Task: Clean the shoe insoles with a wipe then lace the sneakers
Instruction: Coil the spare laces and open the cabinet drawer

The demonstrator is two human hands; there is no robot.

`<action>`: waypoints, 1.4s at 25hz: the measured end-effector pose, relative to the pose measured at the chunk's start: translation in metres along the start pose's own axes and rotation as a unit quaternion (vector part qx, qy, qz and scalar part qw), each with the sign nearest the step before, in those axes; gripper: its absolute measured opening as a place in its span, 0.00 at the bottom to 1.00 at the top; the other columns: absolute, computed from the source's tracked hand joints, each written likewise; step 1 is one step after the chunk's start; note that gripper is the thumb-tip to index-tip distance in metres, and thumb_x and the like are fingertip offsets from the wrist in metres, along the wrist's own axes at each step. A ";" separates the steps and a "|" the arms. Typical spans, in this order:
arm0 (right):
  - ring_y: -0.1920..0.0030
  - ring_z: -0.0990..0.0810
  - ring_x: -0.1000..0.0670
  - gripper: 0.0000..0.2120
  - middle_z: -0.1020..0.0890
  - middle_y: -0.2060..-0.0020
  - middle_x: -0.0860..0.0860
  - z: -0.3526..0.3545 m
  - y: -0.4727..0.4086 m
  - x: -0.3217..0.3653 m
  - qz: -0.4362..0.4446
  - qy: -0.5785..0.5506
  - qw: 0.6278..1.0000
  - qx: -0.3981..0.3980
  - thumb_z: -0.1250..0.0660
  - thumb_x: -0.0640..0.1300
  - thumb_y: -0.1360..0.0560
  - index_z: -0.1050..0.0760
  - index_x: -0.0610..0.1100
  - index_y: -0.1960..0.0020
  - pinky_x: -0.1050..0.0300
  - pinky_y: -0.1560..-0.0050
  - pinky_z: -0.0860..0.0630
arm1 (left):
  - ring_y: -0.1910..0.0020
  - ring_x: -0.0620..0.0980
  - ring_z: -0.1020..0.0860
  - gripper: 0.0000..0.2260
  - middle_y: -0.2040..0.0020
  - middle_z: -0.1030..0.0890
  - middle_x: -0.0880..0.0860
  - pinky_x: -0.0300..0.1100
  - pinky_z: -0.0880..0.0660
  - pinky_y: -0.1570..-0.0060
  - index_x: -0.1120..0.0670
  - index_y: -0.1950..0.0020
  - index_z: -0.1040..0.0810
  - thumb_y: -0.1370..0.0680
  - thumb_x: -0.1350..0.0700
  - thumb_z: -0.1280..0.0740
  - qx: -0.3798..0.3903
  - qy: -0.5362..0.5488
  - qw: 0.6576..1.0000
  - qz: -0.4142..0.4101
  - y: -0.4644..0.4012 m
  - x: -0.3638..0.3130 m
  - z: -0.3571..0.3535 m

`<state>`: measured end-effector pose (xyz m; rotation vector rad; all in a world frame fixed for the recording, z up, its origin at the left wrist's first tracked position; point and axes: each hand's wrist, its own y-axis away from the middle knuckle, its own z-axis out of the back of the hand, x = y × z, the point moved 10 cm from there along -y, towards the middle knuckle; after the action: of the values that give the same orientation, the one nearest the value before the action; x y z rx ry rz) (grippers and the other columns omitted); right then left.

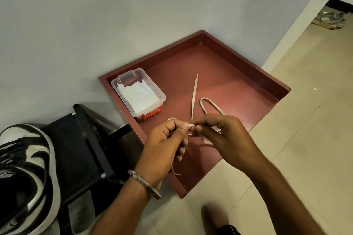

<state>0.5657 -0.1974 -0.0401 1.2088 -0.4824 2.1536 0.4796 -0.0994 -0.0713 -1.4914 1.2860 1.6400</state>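
Note:
A beige flat shoelace point(194, 93) lies in a dark red tray point(248, 66), one end pointing away, a loop to its right. My left hand point(166, 143) and my right hand point(223, 133) both pinch the lace between thumb and fingers above the tray's near edge, fingertips almost touching. A loose end hangs below my left hand. A black-and-white sneaker point(24, 173) sits at the far left on a dark stand. A clear box of white wipes point(138, 93) stands in the tray's left corner.
The tray sits on a beige tiled floor point(305, 139) against a grey wall. A black folding frame point(91, 139) is left of the tray. Another pair of shoes point(330, 19) lies far off at the top right. My foot point(215, 215) shows at the bottom.

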 end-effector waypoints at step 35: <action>0.60 0.20 0.58 0.06 0.19 0.64 0.59 -0.021 -0.011 0.051 0.062 0.075 0.992 0.079 0.33 0.48 0.21 0.19 0.47 0.54 0.56 0.60 0.23 | 0.44 0.54 0.18 0.08 0.46 0.16 0.55 0.57 0.23 0.42 0.57 0.47 0.20 0.23 0.57 0.36 -0.090 0.123 0.983 -0.102 -0.006 -0.030 0.047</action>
<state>0.5397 -0.1601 -0.0076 1.1139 -0.3331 2.4064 0.4725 -0.0491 -0.0486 -1.9178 1.0857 1.5071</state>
